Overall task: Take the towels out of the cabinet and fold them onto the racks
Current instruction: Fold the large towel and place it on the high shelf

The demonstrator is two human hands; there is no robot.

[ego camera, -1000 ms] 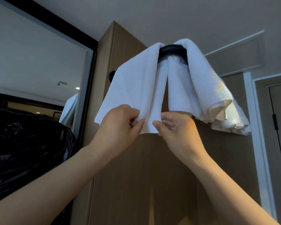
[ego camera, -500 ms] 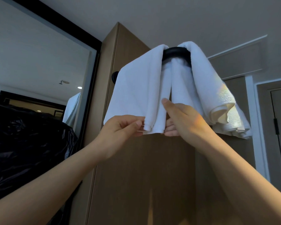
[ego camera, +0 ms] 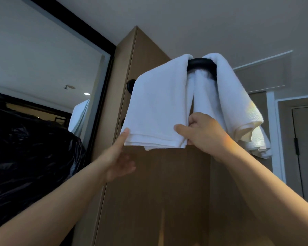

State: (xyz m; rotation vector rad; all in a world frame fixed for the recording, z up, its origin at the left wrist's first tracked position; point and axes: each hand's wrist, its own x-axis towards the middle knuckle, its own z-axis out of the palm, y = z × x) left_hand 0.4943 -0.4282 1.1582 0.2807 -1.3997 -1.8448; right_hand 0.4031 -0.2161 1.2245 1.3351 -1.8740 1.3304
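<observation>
The towel (ego camera: 156, 107) is being pinched by fingers of the right hand (ego camera: 204, 134) and touched by one straight finger of the left hand (ego camera: 117, 158).

Near the top centre of the frame you have the rack (ego camera: 201, 63), standing out from the cabinet (ego camera: 149, 192), which fills the middle and lower centre. Two towels hang over the rack: the left towel (ego camera: 158, 107) on its left side, the right towel (ego camera: 238, 103) on its right side, reaching toward the right edge. Your left hand (ego camera: 117, 160) sits below the left towel's lower left corner, thumb touching it. Your right hand (ego camera: 203, 132) is at that towel's lower right corner, thumb in front, fingers behind. The mirror (ego camera: 43, 68) lies left of the cabinet, in the upper left, with the bag (ego camera: 25, 157) below it at the left edge. A door (ego camera: 306, 148) stands at the far right.
</observation>
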